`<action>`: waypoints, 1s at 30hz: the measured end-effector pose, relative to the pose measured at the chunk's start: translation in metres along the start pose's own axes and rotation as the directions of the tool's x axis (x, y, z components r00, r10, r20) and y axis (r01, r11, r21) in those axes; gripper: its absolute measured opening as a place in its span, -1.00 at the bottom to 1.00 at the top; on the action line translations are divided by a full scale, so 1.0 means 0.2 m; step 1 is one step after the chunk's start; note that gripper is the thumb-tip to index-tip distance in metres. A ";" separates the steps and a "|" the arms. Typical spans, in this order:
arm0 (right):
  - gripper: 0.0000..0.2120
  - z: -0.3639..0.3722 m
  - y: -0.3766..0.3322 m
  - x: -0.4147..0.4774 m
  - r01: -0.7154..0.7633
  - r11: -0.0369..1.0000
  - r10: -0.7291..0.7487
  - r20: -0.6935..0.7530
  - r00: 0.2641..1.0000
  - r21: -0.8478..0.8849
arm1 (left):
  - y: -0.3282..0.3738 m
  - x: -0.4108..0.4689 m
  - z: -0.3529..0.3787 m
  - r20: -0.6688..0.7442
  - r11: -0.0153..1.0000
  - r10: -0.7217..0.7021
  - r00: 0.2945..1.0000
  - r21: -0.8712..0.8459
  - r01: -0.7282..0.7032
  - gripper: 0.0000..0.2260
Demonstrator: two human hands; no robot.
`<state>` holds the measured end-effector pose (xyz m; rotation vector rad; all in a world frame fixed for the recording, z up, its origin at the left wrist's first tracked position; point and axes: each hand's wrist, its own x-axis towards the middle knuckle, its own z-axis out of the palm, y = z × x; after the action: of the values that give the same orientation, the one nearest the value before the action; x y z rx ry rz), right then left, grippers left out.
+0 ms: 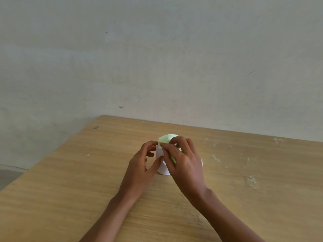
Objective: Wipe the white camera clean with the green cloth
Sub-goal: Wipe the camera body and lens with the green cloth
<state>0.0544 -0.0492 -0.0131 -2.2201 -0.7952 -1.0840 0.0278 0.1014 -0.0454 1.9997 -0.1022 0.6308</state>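
- Head view: wooden bench (227, 198) fills the lower half, light grain, corner pointing away at upper left of its top.
- White camera (161, 169) stands on the bench near the middle, a bit toward the far edge; only its lower rounded base and part of the left side show, rest hidden by hands and cloth.
- Green cloth (167, 138) is draped over the top of the white camera, bunched up, pale green; a strip of it shows under the right palm and a small bit pokes out on the far right side of that hand.
- Left hand (141, 169) is at the left side of the white camera, fingers (151, 143) curled round its upper left, thumb pressed against the lower front; hand closed on the camera body, steadying it.
- Right hand (185, 165) lies over the top and right side, its fingers pinching the green cloth against the camera, thumb tip at the cloth edge near the top left; grip closed on the cloth.
- Both forearms come in from the bottom edge, bare, crossing toward the centre.
- Hands touch or nearly touch each other at the camera front; cannot tell exactly.
- Bench surface has whitish scuffs and flecks (252, 179) on the right side, well apart from the camera.
- Plain pale wall (157, 58) behind, with small dark marks; strip of grey floor (8, 177) at far left below the bench edge.
- Camera lens or details not visible, covered.
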 end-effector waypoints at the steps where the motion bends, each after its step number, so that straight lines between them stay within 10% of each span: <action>1: -0.75 0.01 0.00 0.00 0.020 0.999 -0.021 -0.012 1.000 -0.025 | 0.00 0.00 0.00 0.000 1.000 0.000 1.000 0.000 0.000 -0.64; 17: -0.75 -0.01 0.09 0.00 -0.426 0.815 0.436 0.068 0.897 0.393 | -0.01 0.00 0.01 -0.020 0.998 0.027 0.999 0.061 -0.026 -0.61; 30: -0.71 0.00 0.11 -0.03 -0.176 0.981 0.180 -0.047 0.983 0.080 | -0.01 0.00 0.01 -0.024 0.998 0.021 0.999 0.061 -0.020 -0.61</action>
<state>0.0660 -0.0658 -0.0226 -2.1436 -0.5920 -1.0066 0.0292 0.1008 -0.0486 2.0508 -0.0896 0.6784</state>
